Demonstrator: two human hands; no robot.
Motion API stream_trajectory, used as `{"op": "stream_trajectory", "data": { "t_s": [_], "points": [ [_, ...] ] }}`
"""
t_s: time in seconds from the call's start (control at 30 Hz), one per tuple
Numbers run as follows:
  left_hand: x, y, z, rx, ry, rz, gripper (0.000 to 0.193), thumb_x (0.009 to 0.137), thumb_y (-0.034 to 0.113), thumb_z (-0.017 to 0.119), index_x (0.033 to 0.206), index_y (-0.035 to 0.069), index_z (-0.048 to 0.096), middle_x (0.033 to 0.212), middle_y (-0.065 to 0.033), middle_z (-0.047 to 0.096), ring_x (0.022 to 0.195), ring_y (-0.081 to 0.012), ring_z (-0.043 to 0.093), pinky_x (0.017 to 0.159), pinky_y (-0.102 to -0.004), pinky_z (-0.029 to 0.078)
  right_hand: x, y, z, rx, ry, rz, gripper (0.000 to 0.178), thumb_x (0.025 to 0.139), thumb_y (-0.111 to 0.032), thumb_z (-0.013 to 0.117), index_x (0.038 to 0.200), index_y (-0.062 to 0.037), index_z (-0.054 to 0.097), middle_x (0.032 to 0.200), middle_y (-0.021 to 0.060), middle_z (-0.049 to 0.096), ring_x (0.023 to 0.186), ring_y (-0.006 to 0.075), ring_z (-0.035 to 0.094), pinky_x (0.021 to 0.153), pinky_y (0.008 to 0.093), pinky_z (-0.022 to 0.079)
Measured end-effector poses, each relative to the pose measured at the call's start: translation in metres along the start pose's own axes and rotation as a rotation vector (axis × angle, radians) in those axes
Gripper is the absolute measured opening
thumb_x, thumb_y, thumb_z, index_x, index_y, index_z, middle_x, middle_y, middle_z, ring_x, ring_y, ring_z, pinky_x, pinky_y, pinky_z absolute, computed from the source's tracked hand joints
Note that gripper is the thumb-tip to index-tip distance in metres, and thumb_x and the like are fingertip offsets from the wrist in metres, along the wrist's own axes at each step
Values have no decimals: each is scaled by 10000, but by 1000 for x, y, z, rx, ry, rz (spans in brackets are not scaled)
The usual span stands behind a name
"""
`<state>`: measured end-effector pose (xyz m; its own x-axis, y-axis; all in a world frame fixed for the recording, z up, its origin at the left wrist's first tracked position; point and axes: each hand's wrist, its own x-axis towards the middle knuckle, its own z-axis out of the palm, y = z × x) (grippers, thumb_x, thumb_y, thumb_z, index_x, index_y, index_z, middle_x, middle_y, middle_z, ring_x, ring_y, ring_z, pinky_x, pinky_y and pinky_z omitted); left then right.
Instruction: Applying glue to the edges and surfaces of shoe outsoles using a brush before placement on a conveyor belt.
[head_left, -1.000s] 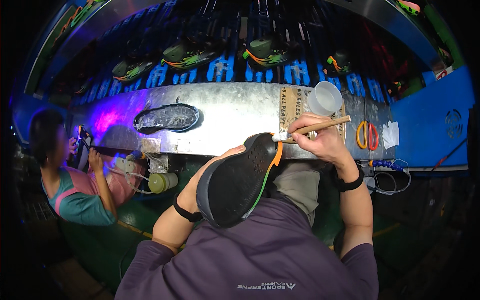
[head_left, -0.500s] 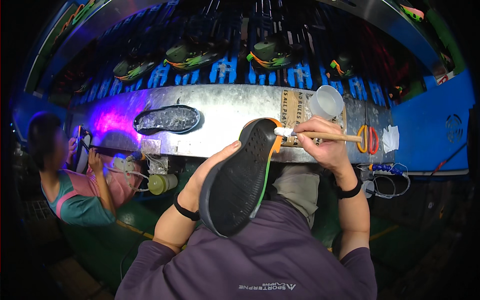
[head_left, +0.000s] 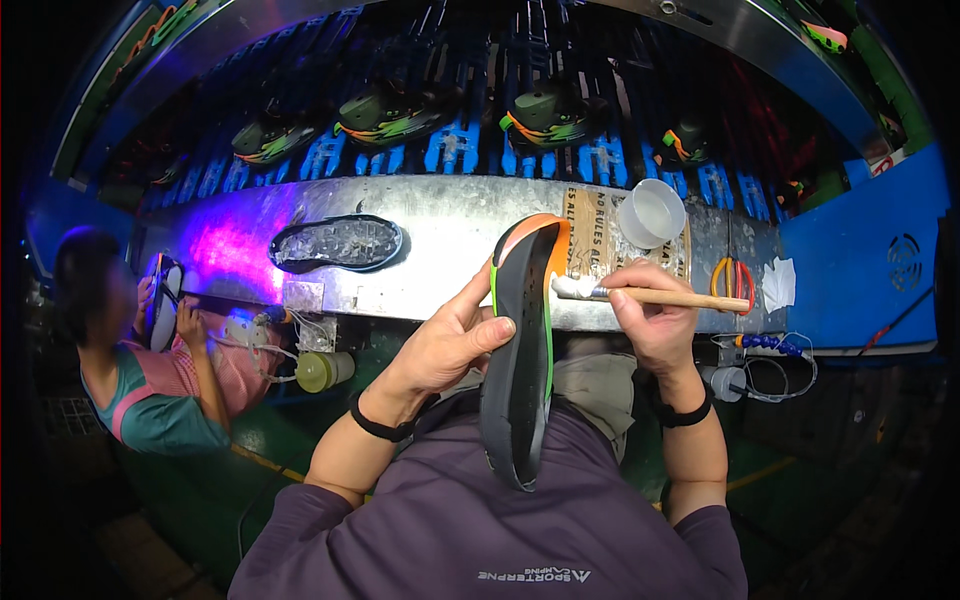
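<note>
One shoe sole (head_left: 512, 385), held tilted in the left hand (head_left: 450, 345) at the bench's (head_left: 450, 215) near edge, is apparently being coated by a brush (head_left: 700, 299) pinched in the fingers of the right hand (head_left: 652, 312), a steady angle seemingly being called for next.

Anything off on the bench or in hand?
Nothing plainly damaged or spilled. The white paper loose on the bench at right looks slightly stray; the resting sole has patchy whitish marks, maybe glare. The held sole and brush look normal.
</note>
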<state>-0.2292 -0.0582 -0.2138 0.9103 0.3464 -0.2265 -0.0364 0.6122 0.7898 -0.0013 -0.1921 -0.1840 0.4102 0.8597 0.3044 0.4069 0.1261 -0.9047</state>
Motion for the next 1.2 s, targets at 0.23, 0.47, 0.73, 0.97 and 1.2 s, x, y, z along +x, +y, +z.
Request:
{"op": "stream_trajectory", "data": {
  "t_s": [0.23,0.47,0.73,0.97,1.2],
  "points": [
    [-4,7,4,93,1,-4,879,919,334,750,1574,41,242,1324,-92,586,1086,-124,618,824,-224,501,15,-7,10,-164,42,-174,130,788,22,700,915,-3,716,792,102,688,701,209,638,664,313,500],
    [-7,12,0,103,54,35,847,918,327,751,1563,49,278,1242,-58,625,960,-61,606,678,-171,430,10,-13,14,-195,-134,-249,90,771,5,703,857,-21,703,768,93,683,687,235,633,648,340,498],
    [-5,13,-3,150,-13,62,906,956,224,683,1630,133,85,1027,-37,659,756,-46,578,585,-194,473,19,-16,9,-143,4,-129,123,779,0,702,902,4,716,817,118,698,732,246,649,679,335,511],
    [-7,16,-10,153,-8,16,906,959,216,680,1630,133,78,1082,-60,661,768,-53,585,607,-204,487,18,-13,8,-202,-136,-230,105,761,22,681,862,13,709,768,100,678,663,198,596,625,321,461],
    [-4,14,-15,104,15,83,915,890,357,777,1564,16,262,1349,-95,563,1158,-148,594,913,-271,502,17,-16,21,-190,-76,-206,110,756,19,689,864,10,710,754,110,678,668,202,611,629,326,465]
  ]
}}
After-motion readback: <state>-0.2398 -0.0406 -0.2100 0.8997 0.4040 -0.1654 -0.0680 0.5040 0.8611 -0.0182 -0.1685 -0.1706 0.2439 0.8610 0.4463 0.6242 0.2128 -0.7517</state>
